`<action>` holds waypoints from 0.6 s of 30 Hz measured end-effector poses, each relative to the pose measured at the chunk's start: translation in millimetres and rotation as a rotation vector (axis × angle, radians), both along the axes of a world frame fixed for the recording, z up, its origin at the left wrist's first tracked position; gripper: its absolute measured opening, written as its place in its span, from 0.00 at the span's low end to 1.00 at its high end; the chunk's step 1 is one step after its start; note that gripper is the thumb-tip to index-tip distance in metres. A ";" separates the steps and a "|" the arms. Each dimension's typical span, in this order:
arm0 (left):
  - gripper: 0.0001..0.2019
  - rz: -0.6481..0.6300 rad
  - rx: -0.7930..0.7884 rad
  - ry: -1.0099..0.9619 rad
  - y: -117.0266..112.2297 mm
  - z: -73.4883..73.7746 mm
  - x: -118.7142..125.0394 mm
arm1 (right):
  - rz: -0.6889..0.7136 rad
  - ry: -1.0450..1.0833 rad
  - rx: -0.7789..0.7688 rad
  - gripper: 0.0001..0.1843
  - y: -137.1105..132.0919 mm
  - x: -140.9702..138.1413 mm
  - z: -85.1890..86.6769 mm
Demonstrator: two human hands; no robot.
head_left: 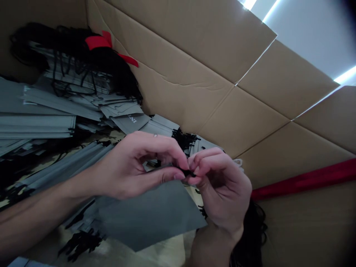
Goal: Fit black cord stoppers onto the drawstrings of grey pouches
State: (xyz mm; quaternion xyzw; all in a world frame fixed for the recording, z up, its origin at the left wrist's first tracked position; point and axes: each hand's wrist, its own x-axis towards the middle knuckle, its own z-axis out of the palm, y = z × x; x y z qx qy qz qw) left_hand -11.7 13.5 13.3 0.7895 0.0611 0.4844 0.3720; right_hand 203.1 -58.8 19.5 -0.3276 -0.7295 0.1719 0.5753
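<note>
My left hand (141, 163) and my right hand (219, 181) meet at the middle, fingertips close together. Both pinch a short black cord (190, 173) between thumb and forefinger. Below my left hand hangs a flat grey paper bag (150, 215), tilted; the edge nearest the cord is partly hidden by my fingers. Whether the cord is fixed to this bag I cannot tell. Beneath it lie more grey bags with black cord ends (82, 243) bunched at their edges.
Stacks of grey bags (36, 126) fill the left side. On top rests a bundle of black cords (116, 70) tied with a red band (98, 42). Tall cardboard walls (178, 74) stand behind and at the right, with a dark red strip (306, 178) along one. More black cords (247, 237) hang beside my right wrist.
</note>
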 end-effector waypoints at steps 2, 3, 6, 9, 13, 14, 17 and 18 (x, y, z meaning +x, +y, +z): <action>0.03 0.021 -0.029 0.004 0.7 -0.5 1.5 | 0.015 -0.044 -0.018 0.20 -0.4 3.5 -0.7; 0.03 0.022 -0.055 0.008 0.6 -0.3 2.3 | 0.013 -0.076 -0.013 0.23 -0.5 4.5 -0.8; 0.06 0.029 -0.134 0.029 -0.9 2.9 2.6 | -0.034 -0.162 0.033 0.20 -0.6 4.8 0.0; 0.06 0.042 -0.107 0.111 -0.7 8.6 -1.4 | -0.064 -0.163 0.057 0.16 -0.7 3.3 1.3; 0.09 0.047 0.069 0.364 1.3 10.6 -8.3 | -0.087 -0.116 0.060 0.15 -1.1 3.9 1.0; 0.10 0.065 0.096 0.410 1.3 9.1 -8.5 | -0.101 -0.119 0.055 0.14 -1.2 4.4 0.7; 0.11 0.145 0.130 0.476 -0.2 1.8 -3.6 | -0.141 -0.173 0.050 0.12 -1.3 5.3 -0.4; 0.11 0.167 0.135 0.480 -0.7 -0.8 -0.6 | -0.146 -0.194 0.051 0.12 -1.2 5.2 -0.6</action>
